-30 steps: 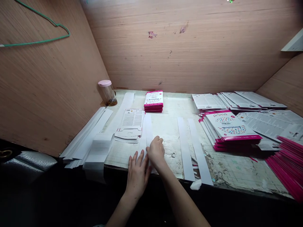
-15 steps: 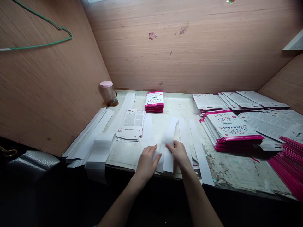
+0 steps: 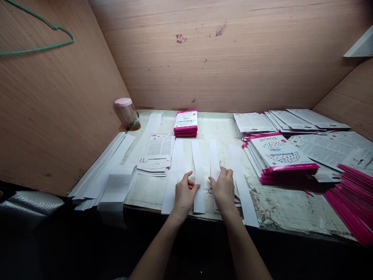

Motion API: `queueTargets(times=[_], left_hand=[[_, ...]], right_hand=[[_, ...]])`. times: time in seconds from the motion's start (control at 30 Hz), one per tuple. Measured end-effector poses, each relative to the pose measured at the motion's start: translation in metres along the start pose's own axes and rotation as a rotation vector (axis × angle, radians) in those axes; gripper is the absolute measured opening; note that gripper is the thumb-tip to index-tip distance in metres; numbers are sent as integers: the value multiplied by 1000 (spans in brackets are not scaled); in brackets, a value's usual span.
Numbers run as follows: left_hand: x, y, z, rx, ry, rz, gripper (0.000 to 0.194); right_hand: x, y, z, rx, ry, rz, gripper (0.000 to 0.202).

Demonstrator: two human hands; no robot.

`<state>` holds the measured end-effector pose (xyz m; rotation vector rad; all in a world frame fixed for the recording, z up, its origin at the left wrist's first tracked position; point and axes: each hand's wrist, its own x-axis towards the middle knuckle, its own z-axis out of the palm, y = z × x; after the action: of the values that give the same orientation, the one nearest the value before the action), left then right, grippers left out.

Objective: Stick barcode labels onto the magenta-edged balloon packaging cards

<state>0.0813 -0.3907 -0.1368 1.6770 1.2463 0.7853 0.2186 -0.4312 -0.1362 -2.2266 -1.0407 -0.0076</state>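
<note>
Several long white paper strips lie side by side across the table's front part. My left hand (image 3: 185,194) is at the left edge of one strip (image 3: 199,175), its fingers bent and apart with nothing visible between them. To the right, my right hand (image 3: 223,189) rests over another strip (image 3: 213,153), thumb and fingers apart. A further strip (image 3: 243,186) lies right of my right hand, and one more (image 3: 171,194) lies left of my left hand. Flat printed cards (image 3: 158,149) are piled behind and left of my hands.
A pink-lidded jar (image 3: 127,112) stands at the back left, above a heap of white strips (image 3: 101,169). A small pink-edged stack (image 3: 185,123) sits at the back. Larger packet piles (image 3: 279,153) cover the right side. A green hanger (image 3: 55,27) hangs on the left wall.
My hands have moved apart, the right one rightward. The strip that was between them now lies flat, separate from its neighbours. The view has shifted slightly.
</note>
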Motion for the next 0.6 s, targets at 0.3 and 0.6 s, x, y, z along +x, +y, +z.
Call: queueTargets(times=[0.3,0.6], left_hand=[[-10,-38,-50,697,-3,462,42],[-6,-58,-69,627,41,404,45]], right_hand=[[-34,-24,8,-65,-386,-613,32],[-45,-73,22,-117,-411,-413,33]])
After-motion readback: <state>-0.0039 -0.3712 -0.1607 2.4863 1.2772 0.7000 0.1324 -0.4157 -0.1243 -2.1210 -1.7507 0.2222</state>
